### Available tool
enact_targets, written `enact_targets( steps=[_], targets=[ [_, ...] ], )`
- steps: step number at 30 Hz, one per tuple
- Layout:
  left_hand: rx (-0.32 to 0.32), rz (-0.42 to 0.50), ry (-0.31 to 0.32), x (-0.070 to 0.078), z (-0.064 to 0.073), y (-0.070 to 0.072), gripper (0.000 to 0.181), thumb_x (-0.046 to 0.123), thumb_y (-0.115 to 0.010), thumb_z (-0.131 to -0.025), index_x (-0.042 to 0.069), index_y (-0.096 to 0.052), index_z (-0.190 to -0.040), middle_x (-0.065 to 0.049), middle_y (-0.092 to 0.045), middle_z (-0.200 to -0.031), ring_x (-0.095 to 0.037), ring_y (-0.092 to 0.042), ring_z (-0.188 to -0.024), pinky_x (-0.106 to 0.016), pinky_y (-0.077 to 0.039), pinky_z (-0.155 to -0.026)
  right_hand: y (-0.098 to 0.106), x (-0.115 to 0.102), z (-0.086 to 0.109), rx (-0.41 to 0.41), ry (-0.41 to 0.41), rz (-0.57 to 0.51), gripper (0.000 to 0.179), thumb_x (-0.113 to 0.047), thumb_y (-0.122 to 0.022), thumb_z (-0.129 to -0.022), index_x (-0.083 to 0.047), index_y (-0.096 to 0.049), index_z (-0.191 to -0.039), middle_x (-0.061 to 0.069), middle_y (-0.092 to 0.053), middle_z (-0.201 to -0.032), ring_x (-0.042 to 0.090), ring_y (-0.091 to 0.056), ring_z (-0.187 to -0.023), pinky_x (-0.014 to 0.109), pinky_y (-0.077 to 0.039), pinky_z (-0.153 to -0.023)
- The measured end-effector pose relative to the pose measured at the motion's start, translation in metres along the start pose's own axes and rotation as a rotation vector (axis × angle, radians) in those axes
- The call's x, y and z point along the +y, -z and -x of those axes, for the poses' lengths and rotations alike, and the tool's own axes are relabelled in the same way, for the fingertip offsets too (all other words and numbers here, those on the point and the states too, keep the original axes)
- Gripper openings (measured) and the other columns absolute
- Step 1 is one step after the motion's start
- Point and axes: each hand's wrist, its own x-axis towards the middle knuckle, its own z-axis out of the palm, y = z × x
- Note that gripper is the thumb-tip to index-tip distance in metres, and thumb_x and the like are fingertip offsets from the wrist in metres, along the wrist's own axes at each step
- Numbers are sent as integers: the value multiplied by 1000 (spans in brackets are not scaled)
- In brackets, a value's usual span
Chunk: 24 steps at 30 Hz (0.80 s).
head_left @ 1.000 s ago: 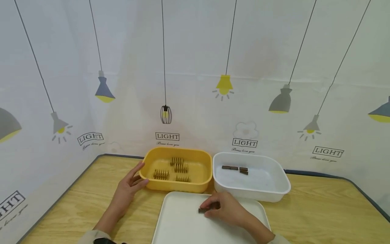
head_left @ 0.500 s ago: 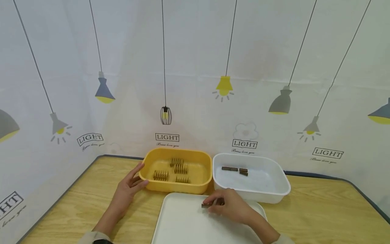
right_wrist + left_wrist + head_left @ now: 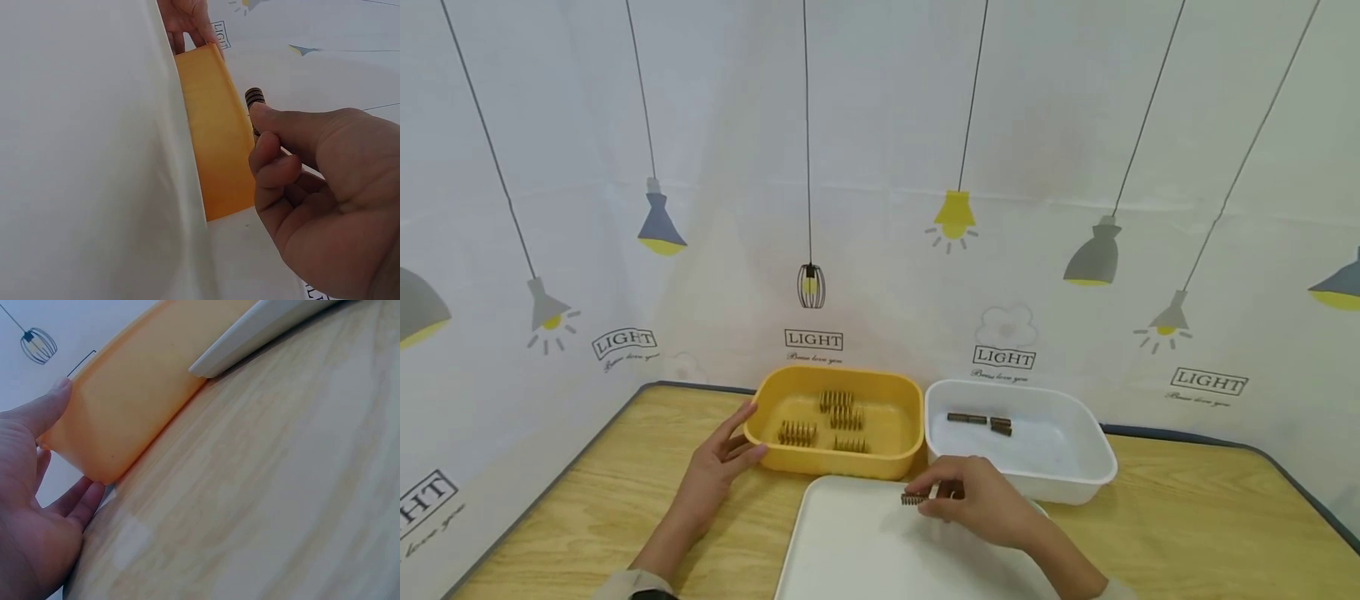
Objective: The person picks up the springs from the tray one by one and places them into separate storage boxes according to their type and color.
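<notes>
Between the thumb and fingertips of my right hand (image 3: 981,500) is a small dark brown coil spring (image 3: 913,499), held sideways over the far part of a white tray (image 3: 850,542). One end of that spring pokes out past the thumb in the right wrist view; the fingers hide its middle. My left hand (image 3: 706,479) rests at the left end of a yellow bin (image 3: 891,417), thumb at the front corner and fingers along the side. Brass-coloured springs (image 3: 842,417), wider than the held one, lie in that bin.
A white bin (image 3: 1045,450) stands right of the yellow one, just beyond the tray, with several thin dark springs (image 3: 967,418) in it. Both bins sit on a wood-grain table (image 3: 1187,517) before a lamp-printed curtain (image 3: 880,208).
My right hand has carried the dark spring away from me and slightly right, from mid-tray toward the near wall of the white bin. The left hand stays at the yellow bin.
</notes>
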Motion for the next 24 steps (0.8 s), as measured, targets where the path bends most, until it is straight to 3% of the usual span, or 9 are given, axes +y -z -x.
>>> enact_targets(
  steps=[10,17,24],
  targets=[
    [4,-12,10,-1,-1,1,65,26,-65,-81,21,-34,-138,9,-20,-145,-26,-39,-118,-19,-42,-82,18,-3,2,46,-43,-26,16,-27,-65,-82,-27,-66,-97,-5,-63,-89,15,-57,-73,27,-48,-61],
    [-1,-19,2,1,1,1,65,26,-64,-82,20,-33,-138,8,-20,-145,-27,-39,-118,-19,-42,-82,33,-33,7,80,-33,-37,18,-17,-64,-82,-11,-66,-99,1,-63,-90,21,-58,-75,28,-49,-63],
    [-5,-13,-12,2,1,-1,64,24,-64,-82,20,-33,-139,6,-19,-146,-27,-38,-118,-20,-42,-82,43,-19,4,103,-48,1,18,-16,-64,-82,-12,-66,-100,1,-63,-96,20,-59,-76,29,-49,-63]
  ],
)
